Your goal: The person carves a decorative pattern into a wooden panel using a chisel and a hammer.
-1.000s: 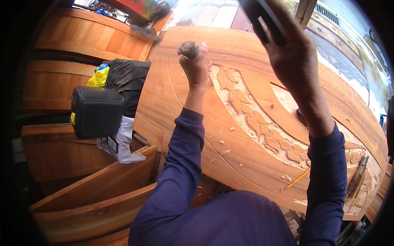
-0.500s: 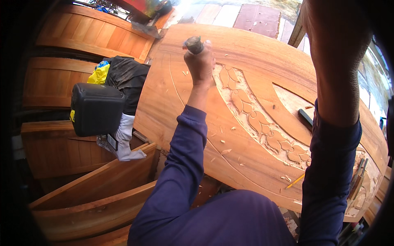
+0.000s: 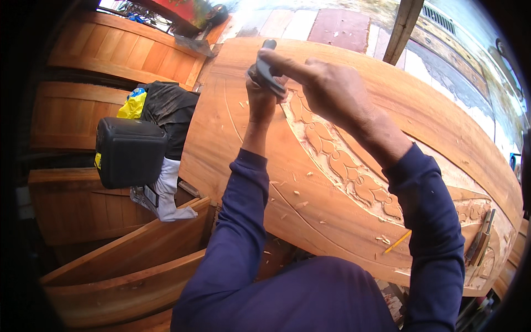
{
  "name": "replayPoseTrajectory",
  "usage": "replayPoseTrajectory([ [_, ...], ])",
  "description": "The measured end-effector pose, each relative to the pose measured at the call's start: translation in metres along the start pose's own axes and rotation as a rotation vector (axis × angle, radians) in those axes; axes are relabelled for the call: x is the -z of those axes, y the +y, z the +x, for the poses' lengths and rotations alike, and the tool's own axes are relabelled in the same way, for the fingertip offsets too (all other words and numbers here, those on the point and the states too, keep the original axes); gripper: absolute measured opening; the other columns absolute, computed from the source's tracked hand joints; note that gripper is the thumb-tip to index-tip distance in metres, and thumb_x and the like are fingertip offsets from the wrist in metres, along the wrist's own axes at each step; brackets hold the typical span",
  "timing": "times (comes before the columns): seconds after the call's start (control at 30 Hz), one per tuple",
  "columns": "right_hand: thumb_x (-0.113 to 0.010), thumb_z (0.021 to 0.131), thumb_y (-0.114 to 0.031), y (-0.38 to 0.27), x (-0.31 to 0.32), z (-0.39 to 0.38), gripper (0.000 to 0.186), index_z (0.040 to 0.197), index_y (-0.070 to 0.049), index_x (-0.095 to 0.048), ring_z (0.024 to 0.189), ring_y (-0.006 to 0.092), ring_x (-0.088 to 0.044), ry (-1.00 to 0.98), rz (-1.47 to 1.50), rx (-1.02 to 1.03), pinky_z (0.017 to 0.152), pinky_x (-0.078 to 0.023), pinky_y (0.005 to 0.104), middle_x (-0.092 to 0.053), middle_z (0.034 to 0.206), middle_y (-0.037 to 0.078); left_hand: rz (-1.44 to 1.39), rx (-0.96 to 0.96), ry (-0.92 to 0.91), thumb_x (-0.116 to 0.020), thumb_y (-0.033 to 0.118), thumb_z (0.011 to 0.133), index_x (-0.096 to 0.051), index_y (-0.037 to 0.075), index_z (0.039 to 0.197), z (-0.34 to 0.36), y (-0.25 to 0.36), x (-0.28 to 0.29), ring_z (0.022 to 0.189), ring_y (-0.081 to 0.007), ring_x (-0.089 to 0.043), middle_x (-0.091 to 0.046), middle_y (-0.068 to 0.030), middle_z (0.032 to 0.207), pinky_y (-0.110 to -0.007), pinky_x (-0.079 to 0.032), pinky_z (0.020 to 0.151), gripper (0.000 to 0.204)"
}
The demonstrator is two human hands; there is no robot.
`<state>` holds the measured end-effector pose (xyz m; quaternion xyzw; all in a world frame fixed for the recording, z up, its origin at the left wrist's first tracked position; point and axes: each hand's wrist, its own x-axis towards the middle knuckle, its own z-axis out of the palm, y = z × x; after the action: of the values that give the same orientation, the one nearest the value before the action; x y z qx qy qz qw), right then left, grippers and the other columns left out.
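My left hand [image 3: 262, 105] is closed around the upright handle of what looks like a carving chisel [image 3: 252, 72]; its blade is hidden under the fist. In my right hand [image 3: 337, 91] is a hammer with a dark metal head [image 3: 269, 80], brought over the top of the chisel handle. Whether the two touch is hard to tell, as the head covers the handle's end. Below both hands lies a large wooden panel [image 3: 326, 207] with a curved band of carved leaves and flowers [image 3: 343, 166]. The chisel stands near this band's far end.
Wood chips [image 3: 298, 205] are scattered over the panel. A yellow pencil [image 3: 397, 242] and a few slim tools [image 3: 480, 240] lie toward its right side. At left are a black plastic jerrycan [image 3: 133, 152], dark cloth [image 3: 171, 102] and panelled wooden doors [image 3: 133, 47]. A post [image 3: 404, 30] rises behind.
My right hand has swung down from high at the right, bringing the hammer head over the chisel handle. My left hand keeps its hold, shifted slightly.
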<state>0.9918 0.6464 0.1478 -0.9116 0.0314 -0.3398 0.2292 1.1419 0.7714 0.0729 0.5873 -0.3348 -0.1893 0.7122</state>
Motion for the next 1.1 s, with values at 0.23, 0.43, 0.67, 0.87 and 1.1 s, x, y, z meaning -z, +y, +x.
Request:
replayPoseTrajectory([
  [0.23, -0.065, 0.089, 0.004, 0.003, 0.029, -0.020, 0.076, 0.153, -0.032, -0.050, 0.102, 0.0347, -0.075, 0.125, 0.113, -0.132, 0.081, -0.063, 0.0390, -0.072, 0.127, 0.014, -0.219, 0.143, 0.207, -0.070, 0.014, 0.093, -0.051, 0.008, 0.070, 0.025, 0.010, -0.009, 0.037, -0.0114, -0.042, -0.045, 0.0004, 0.051, -0.028, -0.034, 0.036, 0.031],
  [0.43, -0.058, 0.088, 0.020, -0.026, 0.080, 0.008, 0.070, 0.152, -0.007, -0.049, 0.134, 0.0291, -0.059, 0.238, 0.308, -0.031, 0.105, -0.054, 0.0350, -0.058, 0.147, 0.019, -0.092, 0.071, 0.281, -0.070, 0.016, 0.092, -0.045, 0.014, 0.070, -0.004, 0.015, -0.018, 0.039, -0.0081, -0.037, -0.040, 0.0031, 0.052, -0.028, -0.032, 0.038, 0.034],
  [0.67, -0.070, 0.091, 0.001, -0.023, 0.071, 0.050, 0.063, 0.149, -0.018, -0.054, 0.121, 0.0194, -0.062, 0.756, -0.575, 0.067, 0.090, -0.056, 0.0408, -0.065, 0.130, 0.016, -0.016, 0.038, 0.253, -0.069, 0.013, 0.093, -0.050, 0.011, 0.075, -0.014, 0.015, -0.018, 0.041, -0.0087, -0.040, -0.043, 0.0026, 0.055, -0.028, -0.033, 0.039, 0.026],
  [0.87, -0.056, 0.097, -0.003, -0.012, 0.014, 0.017, 0.059, 0.147, -0.035, -0.057, 0.082, 0.0309, -0.074, -0.146, -0.130, 0.086, 0.065, -0.059, 0.0414, -0.075, 0.099, 0.011, 0.026, -0.051, 0.246, -0.067, 0.011, 0.096, -0.055, 0.003, 0.083, -0.010, 0.006, -0.023, 0.042, -0.0075, -0.042, -0.048, 0.0012, 0.057, -0.025, -0.035, 0.039, 0.019],
  [1.1, -0.058, 0.090, -0.003, -0.005, 0.018, -0.010, 0.072, 0.152, -0.039, -0.049, 0.056, 0.0303, -0.062, -0.098, -0.173, -0.001, 0.050, -0.049, 0.0432, -0.063, 0.072, 0.013, 0.163, -0.179, 0.218, -0.068, 0.010, 0.094, -0.057, 0.003, 0.088, -0.004, -0.011, -0.025, 0.046, -0.0087, -0.048, -0.053, 0.0007, 0.064, -0.028, -0.040, 0.041, 0.014],
])
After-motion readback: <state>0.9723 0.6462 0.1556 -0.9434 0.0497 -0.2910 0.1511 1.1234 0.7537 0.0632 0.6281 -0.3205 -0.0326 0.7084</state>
